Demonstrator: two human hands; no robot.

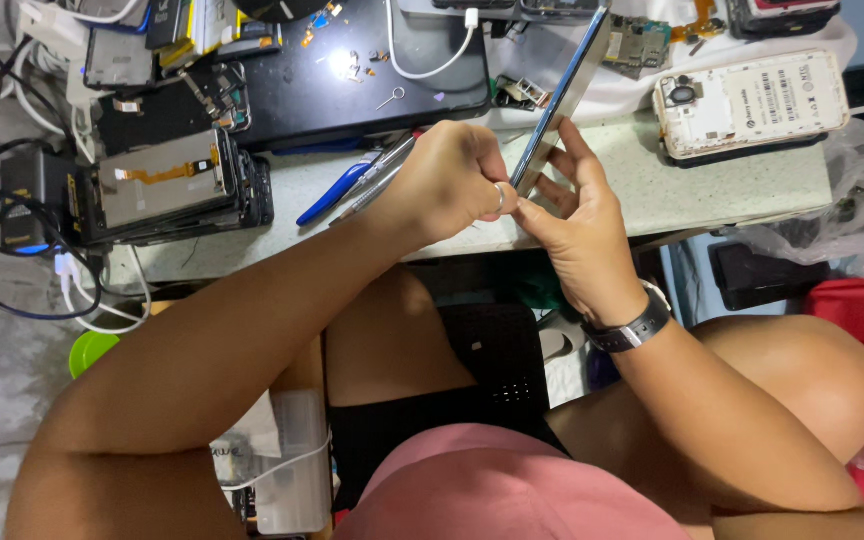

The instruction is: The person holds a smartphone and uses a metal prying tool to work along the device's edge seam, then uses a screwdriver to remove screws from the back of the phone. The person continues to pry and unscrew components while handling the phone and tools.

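- The white worktop [712, 190] carries a black mat [352, 80], a stack of screen panels [162, 185], a white phone back [752, 100] and blue tweezers [337, 192].
- The right hand [582, 235] is closed on the phone's lower end from the right, fingers along its edge.
- The left hand [447, 180], ring on one finger, pinches that same lower end from the left.
- The slim phone [562, 95], seen edge-on, silvery and dark, slants up and right above the worktop's front edge, between both hands.
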